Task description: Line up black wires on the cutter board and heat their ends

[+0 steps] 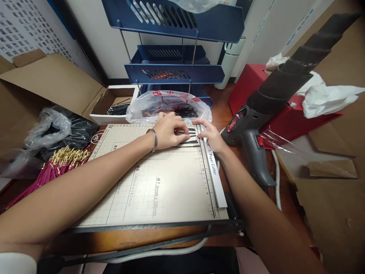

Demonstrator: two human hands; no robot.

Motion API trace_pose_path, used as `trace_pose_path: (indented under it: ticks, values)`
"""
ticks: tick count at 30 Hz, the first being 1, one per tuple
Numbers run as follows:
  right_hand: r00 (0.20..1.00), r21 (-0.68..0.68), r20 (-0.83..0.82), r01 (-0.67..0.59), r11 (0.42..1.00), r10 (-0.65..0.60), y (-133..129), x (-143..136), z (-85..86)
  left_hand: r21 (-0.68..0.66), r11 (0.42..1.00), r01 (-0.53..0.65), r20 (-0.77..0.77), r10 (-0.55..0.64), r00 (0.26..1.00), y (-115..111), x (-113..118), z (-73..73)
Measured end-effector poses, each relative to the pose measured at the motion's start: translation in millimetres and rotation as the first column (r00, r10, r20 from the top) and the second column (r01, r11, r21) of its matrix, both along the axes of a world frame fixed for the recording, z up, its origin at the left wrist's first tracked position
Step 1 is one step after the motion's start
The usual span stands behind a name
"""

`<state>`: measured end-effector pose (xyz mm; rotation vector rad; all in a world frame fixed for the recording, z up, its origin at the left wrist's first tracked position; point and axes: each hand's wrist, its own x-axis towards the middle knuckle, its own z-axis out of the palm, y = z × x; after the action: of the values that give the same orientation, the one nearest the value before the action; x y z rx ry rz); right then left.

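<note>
Cords, thin and black (pixel 192 142), lie side by side across the upper right of the paper cutter (pixel 171 182), their ends reaching toward its white strip (pixel 218 186). I judge them light and limp along the length, stiffer at the tips, hard to break but quick to roll or slide on that smooth board. I would take hold close to the ends, flat between thumb and fingertip, so that they stay in line.

My left hand (pixel 169 131) rests over them from the left, thumb and forefinger bent nearly together; the fingers cover the spot, so I can't fairly tell whether a cord is pinched there. My right hand (pixel 212 137) sits at the far end of the white strip, thumb and forefinger spread, the thumb near the cord ends.

Just behind the board, a plastic bag (pixel 142 108) with more dark pieces crowds my fingers, with a white box (pixel 98 118) beside it and a blue rack (pixel 176 74) standing beyond. On the right, a heat gun (pixel 256 125) leans close to my wrist, its pale cable (pixel 277 179) trailing down, and limits any outward swing. Gold-tipped red cords (pixel 67 160) lie beyond my left forearm.
</note>
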<state>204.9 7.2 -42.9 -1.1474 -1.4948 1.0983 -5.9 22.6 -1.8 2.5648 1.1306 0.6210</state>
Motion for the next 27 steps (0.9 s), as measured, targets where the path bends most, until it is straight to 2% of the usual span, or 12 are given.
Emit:
trace_pose_path:
  ticks: [27]
  values:
    - [1.0,0.027,0.027,0.012,1.0,-0.013,0.2,0.2,-2.3,-0.014,1.0,0.011,0.012,-0.011,1.0,2.4,-0.1,-2.0]
